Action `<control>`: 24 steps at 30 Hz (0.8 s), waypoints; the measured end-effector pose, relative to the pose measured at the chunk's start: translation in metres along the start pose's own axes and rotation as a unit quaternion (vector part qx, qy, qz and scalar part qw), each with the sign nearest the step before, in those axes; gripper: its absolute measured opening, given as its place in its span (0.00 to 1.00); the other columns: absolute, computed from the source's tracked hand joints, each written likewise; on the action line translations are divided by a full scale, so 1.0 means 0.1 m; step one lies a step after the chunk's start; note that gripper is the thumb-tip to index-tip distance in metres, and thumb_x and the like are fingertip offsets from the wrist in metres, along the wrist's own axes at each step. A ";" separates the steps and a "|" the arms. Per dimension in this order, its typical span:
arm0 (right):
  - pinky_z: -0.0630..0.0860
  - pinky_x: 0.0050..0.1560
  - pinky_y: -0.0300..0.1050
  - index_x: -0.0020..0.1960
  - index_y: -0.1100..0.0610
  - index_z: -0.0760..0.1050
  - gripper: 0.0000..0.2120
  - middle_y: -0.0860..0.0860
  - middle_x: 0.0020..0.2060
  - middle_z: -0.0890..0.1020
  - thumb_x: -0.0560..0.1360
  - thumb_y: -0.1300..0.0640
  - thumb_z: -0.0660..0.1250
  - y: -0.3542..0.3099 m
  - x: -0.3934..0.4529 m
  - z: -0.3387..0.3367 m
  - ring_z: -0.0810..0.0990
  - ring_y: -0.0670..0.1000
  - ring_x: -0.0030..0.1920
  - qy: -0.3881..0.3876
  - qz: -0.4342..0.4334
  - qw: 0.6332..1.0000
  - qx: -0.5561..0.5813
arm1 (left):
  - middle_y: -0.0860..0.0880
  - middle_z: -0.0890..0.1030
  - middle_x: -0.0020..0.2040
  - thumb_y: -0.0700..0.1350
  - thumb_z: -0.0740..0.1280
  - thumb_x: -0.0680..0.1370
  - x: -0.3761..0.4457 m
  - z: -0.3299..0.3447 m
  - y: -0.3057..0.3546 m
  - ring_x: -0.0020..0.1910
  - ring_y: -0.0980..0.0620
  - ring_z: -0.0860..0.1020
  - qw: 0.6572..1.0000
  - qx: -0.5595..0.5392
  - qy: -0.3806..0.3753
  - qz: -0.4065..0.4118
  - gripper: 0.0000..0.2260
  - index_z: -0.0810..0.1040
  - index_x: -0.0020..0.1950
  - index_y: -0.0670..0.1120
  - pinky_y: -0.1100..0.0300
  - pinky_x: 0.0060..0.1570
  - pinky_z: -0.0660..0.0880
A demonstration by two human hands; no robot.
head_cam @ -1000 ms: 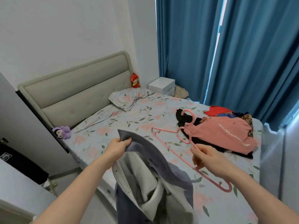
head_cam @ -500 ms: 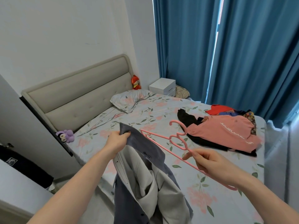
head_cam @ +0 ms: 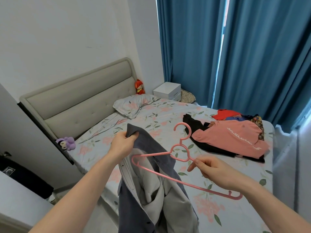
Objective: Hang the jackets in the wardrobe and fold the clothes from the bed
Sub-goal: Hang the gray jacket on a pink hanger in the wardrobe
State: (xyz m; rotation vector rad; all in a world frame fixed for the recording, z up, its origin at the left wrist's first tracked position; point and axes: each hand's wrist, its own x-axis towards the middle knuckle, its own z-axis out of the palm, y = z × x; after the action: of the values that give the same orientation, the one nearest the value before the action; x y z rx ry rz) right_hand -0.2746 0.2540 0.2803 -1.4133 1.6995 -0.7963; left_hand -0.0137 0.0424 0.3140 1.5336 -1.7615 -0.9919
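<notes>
Between the clenched fingers of the left hand (head_cam: 122, 145), a grey jacket (head_cam: 151, 187) hung by its collar over the bed (head_cam: 235, 214) edge. Just right of them, the right hand (head_cam: 213, 170) pinched a pink hanger (head_cam: 178, 158) near its neck, one end over the jacket's lining. Beyond its fingertips lay piled clothes (head_cam: 235, 137).
</notes>
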 end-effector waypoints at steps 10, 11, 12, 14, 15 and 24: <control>0.71 0.38 0.52 0.49 0.40 0.85 0.18 0.49 0.29 0.65 0.84 0.40 0.57 -0.01 0.08 -0.02 0.65 0.48 0.31 0.039 -0.029 0.999 -0.003 | 0.49 0.72 0.31 0.53 0.68 0.81 -0.05 -0.19 0.38 0.31 0.53 0.67 0.994 -0.035 0.053 0.087 0.19 0.76 0.38 0.39 0.55 0.35 0.64; 0.66 0.36 0.49 0.48 0.42 0.86 0.19 0.48 0.28 0.63 0.84 0.41 0.57 -0.04 0.06 -0.06 0.63 0.48 0.30 0.045 -0.037 0.998 0.018 | 0.50 0.70 0.30 0.52 0.68 0.81 -0.02 -0.23 0.40 0.29 0.55 0.64 0.993 -0.042 0.068 0.089 0.19 0.74 0.36 0.41 0.56 0.34 0.62; 0.62 0.35 0.46 0.48 0.42 0.86 0.19 0.48 0.28 0.62 0.84 0.42 0.57 -0.07 0.05 -0.11 0.62 0.49 0.30 0.052 -0.043 0.997 0.035 | 0.50 0.68 0.29 0.52 0.69 0.81 0.00 -0.26 0.40 0.27 0.56 0.62 0.992 -0.046 0.081 0.088 0.19 0.72 0.35 0.43 0.56 0.33 0.61; 0.60 0.33 0.42 0.46 0.42 0.86 0.19 0.48 0.27 0.63 0.84 0.43 0.58 -0.09 0.03 -0.17 0.61 0.48 0.30 0.068 -0.049 0.995 0.046 | 0.51 0.67 0.29 0.51 0.69 0.81 0.01 -0.27 0.41 0.25 0.57 0.61 0.991 -0.056 0.089 0.087 0.18 0.72 0.35 0.44 0.56 0.33 0.60; 0.60 0.33 0.41 0.45 0.42 0.86 0.19 0.48 0.26 0.63 0.84 0.44 0.58 -0.09 0.03 -0.16 0.62 0.48 0.29 0.073 -0.051 0.995 0.040 | 0.52 0.67 0.28 0.51 0.69 0.81 0.00 -0.25 0.42 0.25 0.57 0.61 0.991 -0.056 0.085 0.090 0.18 0.72 0.35 0.44 0.56 0.33 0.60; 0.60 0.32 0.41 0.48 0.44 0.86 0.17 0.49 0.27 0.63 0.84 0.44 0.59 -0.13 -0.02 -0.22 0.61 0.49 0.29 0.112 -0.080 0.989 0.057 | 0.49 0.69 0.29 0.51 0.68 0.82 0.00 -0.22 0.54 0.27 0.56 0.64 0.987 -0.026 0.095 0.123 0.21 0.74 0.38 0.35 0.57 0.31 0.61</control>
State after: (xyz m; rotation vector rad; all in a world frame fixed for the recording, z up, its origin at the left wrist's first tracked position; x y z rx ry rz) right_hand -0.2871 0.2534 0.3033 -1.4362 1.6901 -1.1609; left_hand -0.0246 0.0422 0.3713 1.2950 -1.7246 -0.7378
